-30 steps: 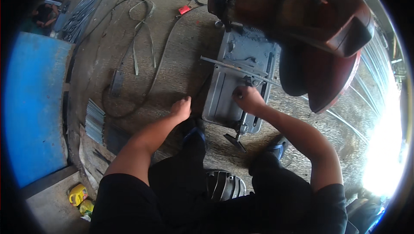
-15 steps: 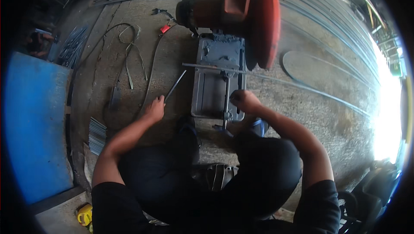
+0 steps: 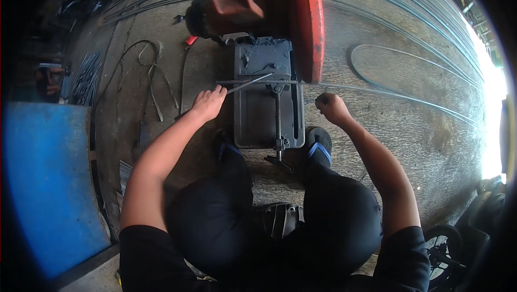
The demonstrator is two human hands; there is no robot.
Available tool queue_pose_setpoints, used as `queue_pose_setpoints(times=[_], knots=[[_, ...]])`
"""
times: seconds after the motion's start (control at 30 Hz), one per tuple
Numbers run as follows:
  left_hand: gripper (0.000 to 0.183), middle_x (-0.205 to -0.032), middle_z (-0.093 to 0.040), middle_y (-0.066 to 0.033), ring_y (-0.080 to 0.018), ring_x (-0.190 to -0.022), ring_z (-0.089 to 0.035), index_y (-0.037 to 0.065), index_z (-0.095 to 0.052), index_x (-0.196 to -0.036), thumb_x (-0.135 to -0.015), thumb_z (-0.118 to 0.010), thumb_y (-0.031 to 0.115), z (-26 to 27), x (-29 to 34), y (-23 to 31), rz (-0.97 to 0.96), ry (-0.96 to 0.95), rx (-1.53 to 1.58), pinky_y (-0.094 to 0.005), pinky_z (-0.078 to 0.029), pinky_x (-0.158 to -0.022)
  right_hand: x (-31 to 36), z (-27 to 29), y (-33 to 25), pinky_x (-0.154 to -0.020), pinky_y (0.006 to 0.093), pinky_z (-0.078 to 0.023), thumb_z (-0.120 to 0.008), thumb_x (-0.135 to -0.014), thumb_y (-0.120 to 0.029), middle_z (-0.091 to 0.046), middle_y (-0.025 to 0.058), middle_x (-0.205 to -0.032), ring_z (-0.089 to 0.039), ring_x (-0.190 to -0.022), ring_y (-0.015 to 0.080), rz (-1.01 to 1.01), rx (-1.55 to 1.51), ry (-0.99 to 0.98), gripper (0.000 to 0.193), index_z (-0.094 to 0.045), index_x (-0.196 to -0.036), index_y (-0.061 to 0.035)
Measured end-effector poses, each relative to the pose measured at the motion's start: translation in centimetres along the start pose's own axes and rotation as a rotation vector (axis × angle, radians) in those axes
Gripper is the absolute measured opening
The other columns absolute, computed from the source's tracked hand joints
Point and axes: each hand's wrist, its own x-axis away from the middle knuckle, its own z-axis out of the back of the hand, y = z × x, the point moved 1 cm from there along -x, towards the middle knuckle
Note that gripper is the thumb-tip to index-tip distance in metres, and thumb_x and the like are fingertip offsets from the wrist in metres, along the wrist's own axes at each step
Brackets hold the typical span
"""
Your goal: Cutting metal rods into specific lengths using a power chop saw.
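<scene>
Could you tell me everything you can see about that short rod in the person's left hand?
The short rod is slim, straight and grey, and looks like metal. The left hand grips and hides its near end; the rest slants up and rightward over the grey machine base, crossing the long rod in this view. Whether it touches either is unclear.

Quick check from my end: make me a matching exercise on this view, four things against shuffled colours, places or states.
1. Left hand
2. Saw guard
3. Right hand
4. Large panel

A. Blue, at the picture's left
B. Right of the grey base
C. Gripping a thin rod
D. Red

Pairs: 1-C, 2-D, 3-B, 4-A
</scene>
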Motion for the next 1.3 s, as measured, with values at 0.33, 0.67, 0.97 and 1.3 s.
queue_pose_setpoints(times=[0.33,0.67,0.97,1.3], knots=[[0.028,-0.105,-0.056,-0.0076,-0.0304,-0.102,-0.056,0.012,-0.056,-0.113,-0.086,-0.054,0.011,-6.2,-5.2,1.9,-0.068,0.223,0.118,-0.0435,-0.046,-0.086,-3.9,-1.1,5.5,-0.069,0.0343,-0.052,-0.063,-0.081,-0.022,-0.07,0.0128,-0.083,-0.068,-0.076,0.0213,-0.176,-0.193,0.009,0.026,-0.069,-0.096,-0.0014],[0.041,-0.114,-0.057,-0.0141,-0.0306,-0.106,-0.055,0.005,-0.053,-0.117,-0.086,-0.067,0.029,-12.7,-4.4,3.6,1.062,0.682,0.956,-0.0442,-0.042,-0.092,-6.9,0.9,13.4,-0.075,0.033,-0.051,-0.055,-0.092,-0.019,-0.06,0.0102,-0.118,-0.062,-0.095,0.023,-0.505,-1.136,0.24,0.042,-0.045,-0.131,-0.0066],[0.011,-0.101,-0.062,-0.0079,-0.0207,-0.096,-0.063,0.007,-0.053,-0.104,-0.098,-0.049,0.016,-16.3,-5.1,-1.3,1.182,0.613,2.524,-0.0333,-0.053,-0.082,-10.3,3.9,21.3,-0.086,0.0387,-0.049,-0.046,-0.096,-0.032,-0.052,0.0126,-0.134,-0.056,-0.114,0.0289,-0.373,-0.66,0.324,0.049,-0.038,-0.14,-0.0098],[0.004,-0.098,-0.063,-0.0045,-0.0175,-0.096,-0.061,0.007,-0.059,-0.096,-0.092,-0.058,0.005,-14.8,-6.5,-0.6,0.85,0.536,2.62,-0.0333,-0.05,-0.095,-8.6,4.6,17.2,-0.092,0.0382,-0.047,-0.051,-0.093,-0.039,-0.05,0.0102,-0.136,-0.053,-0.117,0.0255,-0.094,-0.059,0.522,0.054,-0.039,-0.139,-0.0125]])
